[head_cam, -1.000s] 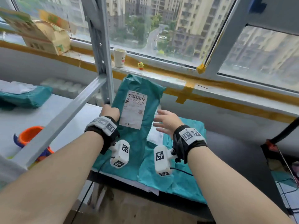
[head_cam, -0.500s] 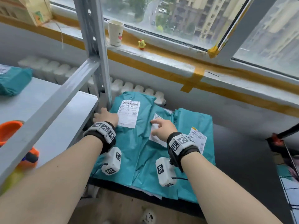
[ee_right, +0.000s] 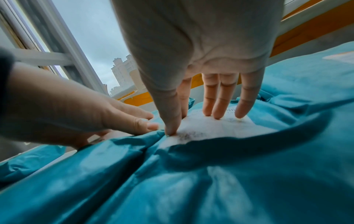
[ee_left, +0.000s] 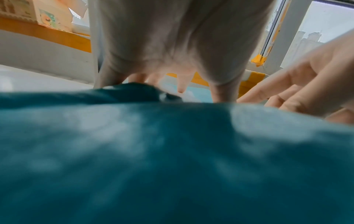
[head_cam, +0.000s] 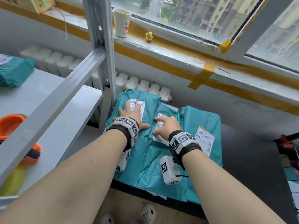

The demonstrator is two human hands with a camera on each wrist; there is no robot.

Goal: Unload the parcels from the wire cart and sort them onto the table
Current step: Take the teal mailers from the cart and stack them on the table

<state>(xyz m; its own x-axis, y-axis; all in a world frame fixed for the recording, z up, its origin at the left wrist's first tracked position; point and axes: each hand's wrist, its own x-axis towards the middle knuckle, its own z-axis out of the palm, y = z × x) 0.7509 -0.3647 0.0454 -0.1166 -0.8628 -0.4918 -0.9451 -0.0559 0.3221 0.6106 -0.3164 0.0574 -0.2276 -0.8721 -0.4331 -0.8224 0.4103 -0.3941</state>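
A dark worktop carries 3 teal parcels laid side by side and overlapping, each with a white label facing up. To the left, a pale grey shelf bears another teal parcel at its far end and an orange object near its front edge.

Soft, even daylight comes in through the window at the top of the head view and throws only faint shadows. That view is sharp in the middle, but the shelf frame bows with wide-angle distortion and the toys at the left edge smear into blur. In the left wrist view the teal parcel fills the lower half, badly out of focus and mottled with pale sheen. The right wrist view is crisper: the label is legible-ish, while the near plastic blurs and shines.
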